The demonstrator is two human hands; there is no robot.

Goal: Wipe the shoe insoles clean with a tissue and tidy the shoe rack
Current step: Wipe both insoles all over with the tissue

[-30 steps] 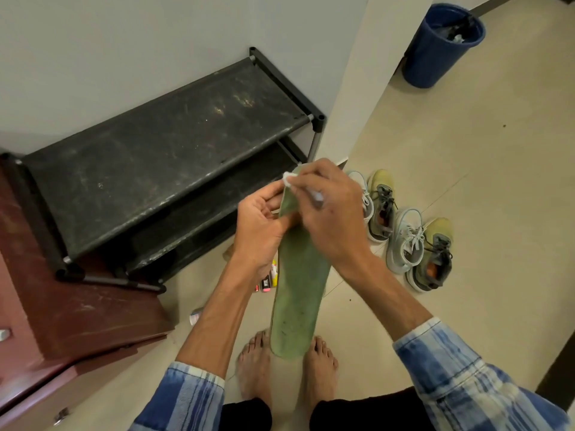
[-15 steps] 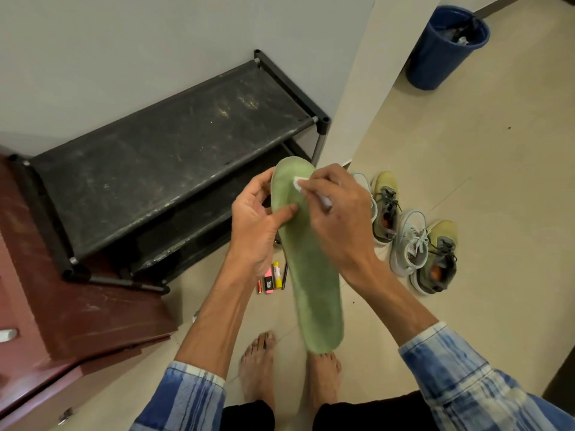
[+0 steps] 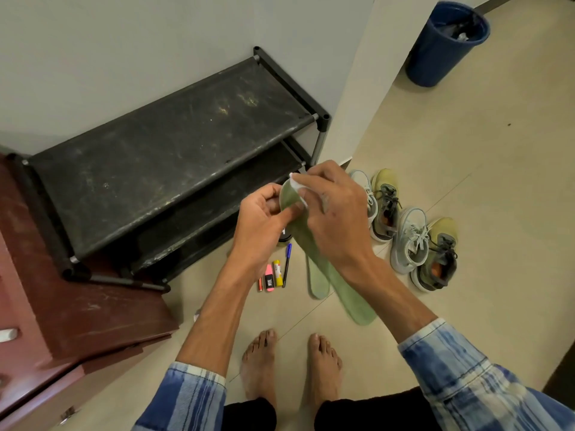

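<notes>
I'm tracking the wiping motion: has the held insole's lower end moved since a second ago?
Yes. The insole swung its lower end right: from left of the right foot to right of it, nearer the shoes.

The right hand point(image 3: 333, 219) covers most of the tissue point(image 3: 295, 185) and the middle of the held insole point(image 3: 351, 303). A second insole point(image 3: 317, 281) on the floor shows only its end, at 5 o'clock of a dark round thing point(image 3: 284, 239) that the left hand point(image 3: 261, 225) mostly hides. The brown cabinet point(image 3: 62, 306) at 8 o'clock is cut off by the frame edge. The contents of the blue bin point(image 3: 441, 48) at 1 o'clock are too dark to tell.
</notes>
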